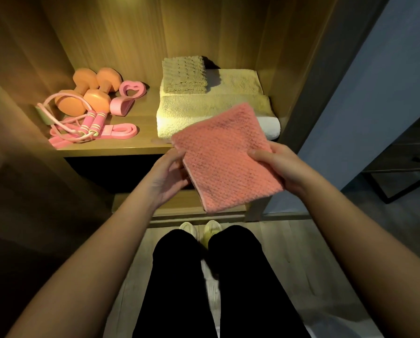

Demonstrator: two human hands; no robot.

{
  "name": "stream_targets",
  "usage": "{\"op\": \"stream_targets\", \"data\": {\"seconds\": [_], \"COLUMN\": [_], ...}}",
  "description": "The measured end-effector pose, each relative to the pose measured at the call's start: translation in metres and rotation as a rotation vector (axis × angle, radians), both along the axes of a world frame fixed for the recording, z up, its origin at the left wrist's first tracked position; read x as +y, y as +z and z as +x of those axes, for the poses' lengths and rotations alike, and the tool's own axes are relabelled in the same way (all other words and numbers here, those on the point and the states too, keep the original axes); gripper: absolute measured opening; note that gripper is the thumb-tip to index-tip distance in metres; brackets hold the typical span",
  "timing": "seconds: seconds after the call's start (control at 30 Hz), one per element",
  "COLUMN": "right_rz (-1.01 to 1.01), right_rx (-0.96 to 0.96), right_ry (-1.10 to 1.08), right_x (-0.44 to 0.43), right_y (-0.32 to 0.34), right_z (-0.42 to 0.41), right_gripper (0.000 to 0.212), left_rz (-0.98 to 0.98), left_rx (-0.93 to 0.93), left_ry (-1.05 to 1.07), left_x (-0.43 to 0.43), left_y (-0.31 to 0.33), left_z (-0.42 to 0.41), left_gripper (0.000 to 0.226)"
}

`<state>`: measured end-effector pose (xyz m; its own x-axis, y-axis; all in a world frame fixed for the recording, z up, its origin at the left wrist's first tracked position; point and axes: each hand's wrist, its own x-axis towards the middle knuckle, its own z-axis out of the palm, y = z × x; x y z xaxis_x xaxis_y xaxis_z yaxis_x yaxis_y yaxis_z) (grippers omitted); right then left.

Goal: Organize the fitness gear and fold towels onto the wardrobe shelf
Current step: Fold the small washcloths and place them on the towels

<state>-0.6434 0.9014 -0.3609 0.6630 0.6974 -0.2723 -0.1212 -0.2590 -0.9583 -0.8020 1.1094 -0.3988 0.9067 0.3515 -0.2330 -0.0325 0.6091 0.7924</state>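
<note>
Head view: orange hex dumbbells (95,98), pink elastic bands (124,131), folded cream terry towel (199,111) shelved. Left hand (166,176) and right hand (277,164) grip folded pink waffle-weave towel (225,157); placing likely remains.

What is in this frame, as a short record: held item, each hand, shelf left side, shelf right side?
held item: folded pink towel, in the air before the wardrobe shelf front edge
left hand: grips the towel's left edge
right hand: grips its right edge, thumb on top
shelf left: two orange dumbbells, pink skipping rope, pink band, pink heart-shaped grip
shelf right: small beige towel on a stack of pale folded towels
</note>
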Motion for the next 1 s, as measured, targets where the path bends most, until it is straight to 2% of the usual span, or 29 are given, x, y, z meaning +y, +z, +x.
{"op": "stream_targets", "data": {"seconds": [0.07,0.13,0.23,0.3,0.4,0.47,0.53,0.63,0.73,0.8,0.87,0.93,1.0], "right_rz": [0.059,0.087,0.142,0.277,0.604,0.777,0.877,0.986,1.004,0.922,0.860,0.839,0.831], "right_rx": [0.104,0.160,0.290,0.471,0.692,0.729,0.693,0.653,0.585,0.624,0.682,0.709,0.712], "right_ry": [-0.042,-0.084,-0.132,-0.145,-0.256,-0.359,-0.376,-0.431,-0.557,-0.652,-0.735,-0.783,-0.777], "right_x": [0.007,0.013,0.023,0.027,0.034,0.042,0.055,0.075,0.089,0.098,0.104,0.105,0.105], "right_y": [-0.004,-0.005,-0.002,0.001,-0.004,-0.014,-0.023,-0.030,-0.036,-0.042,-0.044,-0.040,-0.036], "right_z": [0.008,0.018,0.041,0.058,0.077,0.084,0.088,0.098,0.110,0.114,0.120,0.127,0.132], "right_gripper": [0.015,0.017,0.021,0.030,0.040,0.047,0.043,0.036,0.026,0.021,0.025,0.029,0.026], "left_rz": [-0.046,0.057,0.246,0.290,0.322,0.356,0.362,0.371,0.388,0.417,0.430,0.415,0.421], "left_rx": [0.006,0.057,0.150,0.181,0.195,0.217,0.232,0.210,0.225,0.398,0.577,0.598,0.533], "left_ry": [0.066,0.056,0.018,0.061,0.117,0.121,0.124,0.160,0.253,0.253,0.159,0.095,0.054], "left_x": [-0.001,0.003,0.016,0.028,0.043,0.052,0.060,0.067,0.071,0.069,0.065,0.068,0.070], "left_y": [0.001,0.004,0.014,0.023,0.037,0.043,0.046,0.050,0.044,0.037,0.032,0.031,0.034], "left_z": [0.014,0.029,0.056,0.080,0.121,0.151,0.179,0.217,0.246,0.255,0.255,0.256,0.260], "left_gripper": [0.041,0.040,0.024,0.019,0.021,0.026,0.030,0.019,0.022,0.024,0.023,0.024,0.019]}}
